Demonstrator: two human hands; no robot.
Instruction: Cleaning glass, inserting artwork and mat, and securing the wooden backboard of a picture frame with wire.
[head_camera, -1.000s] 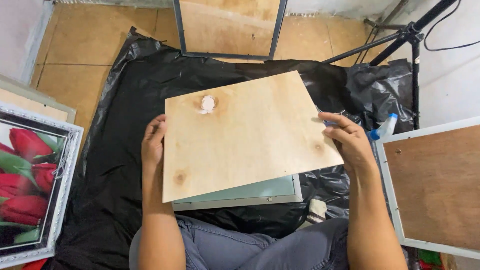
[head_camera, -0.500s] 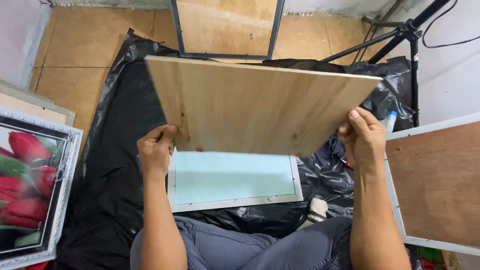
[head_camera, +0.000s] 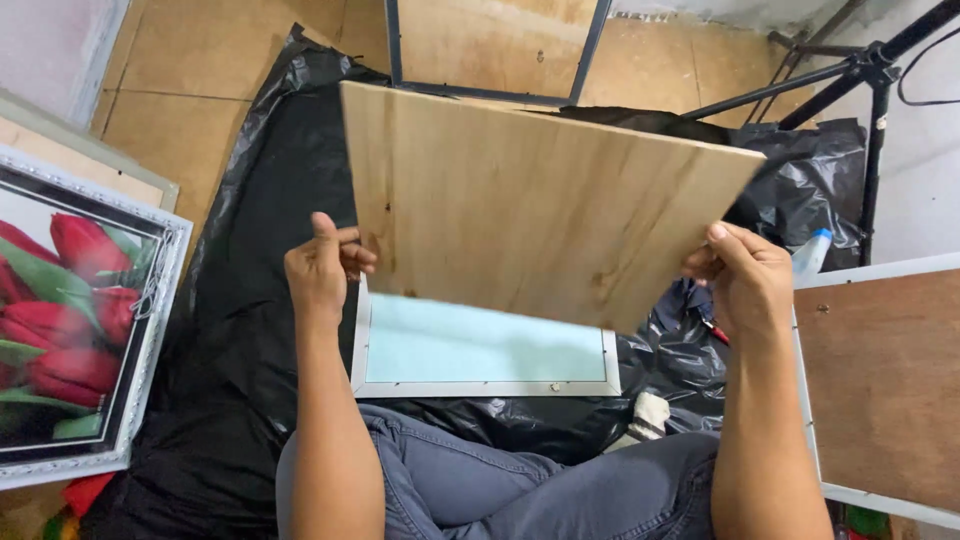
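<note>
I hold a thin plywood board (head_camera: 530, 200) lifted and tilted in front of me. My left hand (head_camera: 322, 265) grips its left edge and my right hand (head_camera: 745, 280) grips its lower right corner. Below the board, a white picture frame (head_camera: 480, 385) with a pale green panel inside lies flat on a black plastic sheet (head_camera: 250, 260), just beyond my knees. The board hides the frame's far edge.
A framed print of red tulips (head_camera: 70, 320) lies at the left. Another frame with a brown backing (head_camera: 885, 385) lies at the right, and a dark frame (head_camera: 490, 45) leans ahead. A black tripod (head_camera: 850, 80), a plastic bottle (head_camera: 812, 255) and a rag (head_camera: 645, 418) sit to the right.
The plywood board has been lifted off the white frame, raised and tilted more, uncovering the pale green panel. Both hands rose with it.
</note>
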